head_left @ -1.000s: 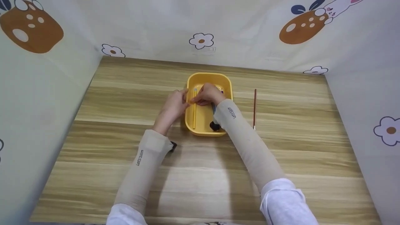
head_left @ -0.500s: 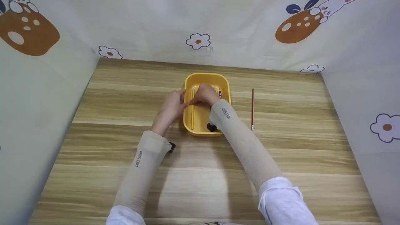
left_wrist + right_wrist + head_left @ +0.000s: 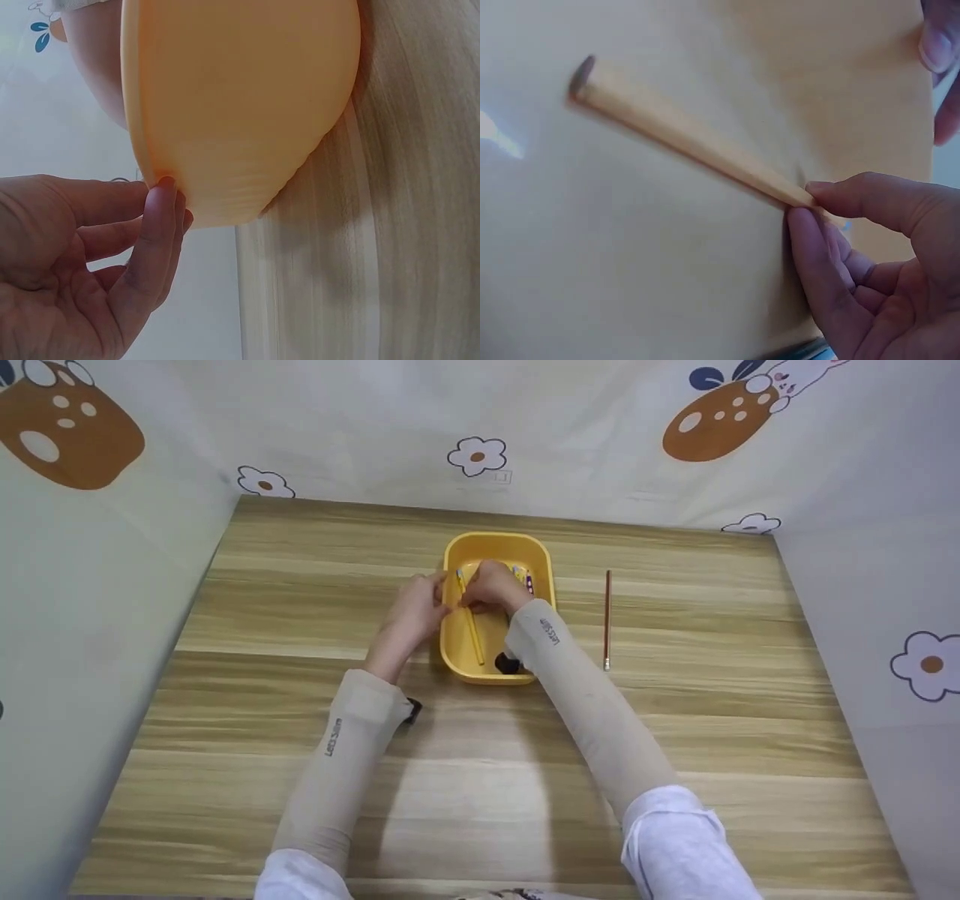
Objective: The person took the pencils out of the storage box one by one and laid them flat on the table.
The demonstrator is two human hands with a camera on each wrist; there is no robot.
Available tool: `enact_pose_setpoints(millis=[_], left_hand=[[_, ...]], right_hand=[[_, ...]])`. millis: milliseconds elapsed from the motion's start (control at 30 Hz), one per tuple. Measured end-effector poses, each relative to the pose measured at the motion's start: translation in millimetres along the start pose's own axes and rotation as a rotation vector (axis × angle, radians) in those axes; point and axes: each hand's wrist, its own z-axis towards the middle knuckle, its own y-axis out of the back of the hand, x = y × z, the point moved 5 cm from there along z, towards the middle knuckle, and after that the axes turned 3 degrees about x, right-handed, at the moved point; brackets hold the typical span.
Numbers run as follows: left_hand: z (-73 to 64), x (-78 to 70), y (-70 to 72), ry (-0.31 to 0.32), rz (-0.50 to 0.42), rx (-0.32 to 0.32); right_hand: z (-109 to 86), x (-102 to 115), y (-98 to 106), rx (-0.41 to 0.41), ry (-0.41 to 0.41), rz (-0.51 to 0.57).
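A yellow plastic bin (image 3: 495, 679) stands on the wooden table. My left hand (image 3: 412, 611) pinches its left rim between thumb and fingers, as the left wrist view shows at the bin's wall (image 3: 247, 105). Inside the bin my right hand (image 3: 496, 585) pinches a yellow pencil (image 3: 476, 641) with a blue tip, thumb on one side and fingers on the other. The pencil slants slightly, its near end pointing toward the bin's middle. Beyond the right wrist lie a purple patterned pencil (image 3: 529, 583) and another yellow pencil (image 3: 517, 573), partly hidden by that hand.
To the right of the bin, a reddish-brown pencil (image 3: 607, 619) with a pale end lies on the table (image 3: 712, 697). A printed white curtain (image 3: 360, 435) encloses the back and both sides.
The yellow pencil lay straight along the bin's left side; its near end has swung right and it now slants. The left hand keeps its place at the rim.
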Motion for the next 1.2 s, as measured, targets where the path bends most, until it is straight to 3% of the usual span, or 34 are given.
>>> enact_pose_setpoints(millis=[367, 767, 967, 1200], left_hand=[[-1.3, -1.0, -1.1, 0.025, 0.008, 0.016], [-2.1, -0.8, 0.9, 0.022, 0.004, -0.003], [-0.3, -0.8, 0.3, 0.006, -0.005, 0.003], [-1.8, -0.6, 0.6, 0.021, 0.006, 0.015]], right_hand=[[-5.2, 0, 7, 0.086, -0.032, 0.112], [-18.3, 5, 39, -0.045, 0.07, 0.3], [-42.0, 12, 69, -0.111, 0.162, 0.488], [-74.6, 9, 102, -0.151, 0.198, 0.506]])
